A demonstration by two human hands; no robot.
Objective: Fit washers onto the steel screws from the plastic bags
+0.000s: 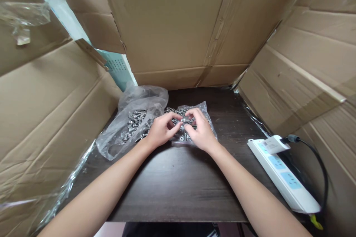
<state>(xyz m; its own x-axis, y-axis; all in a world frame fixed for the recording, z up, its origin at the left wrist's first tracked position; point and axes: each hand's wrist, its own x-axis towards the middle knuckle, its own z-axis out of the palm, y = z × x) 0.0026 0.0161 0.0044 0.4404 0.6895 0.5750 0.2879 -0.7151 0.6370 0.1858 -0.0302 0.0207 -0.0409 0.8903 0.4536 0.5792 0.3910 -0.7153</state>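
A small metal bolt (185, 120) with what looks like a nut or washers on it lies crosswise between my two hands. The thumb and forefinger of my left hand (162, 129) pinch at its left end. At the other end, my right hand (201, 130) grips it with thumb and fingers. Beneath them is a flat clear plastic bag (205, 110) with loose bolts, nuts and washers on it, partly hidden by my hands. Just left of my left hand, a larger clear plastic bag (111, 139) contains a heap of metal bolts (135, 120).
A white power strip (299, 196) with a plugged-in white adapter (275, 144) and black cable (319, 159) runs along the right side of the dark tabletop (178, 192). Cardboard walls (178, 26) enclose the back and both sides.
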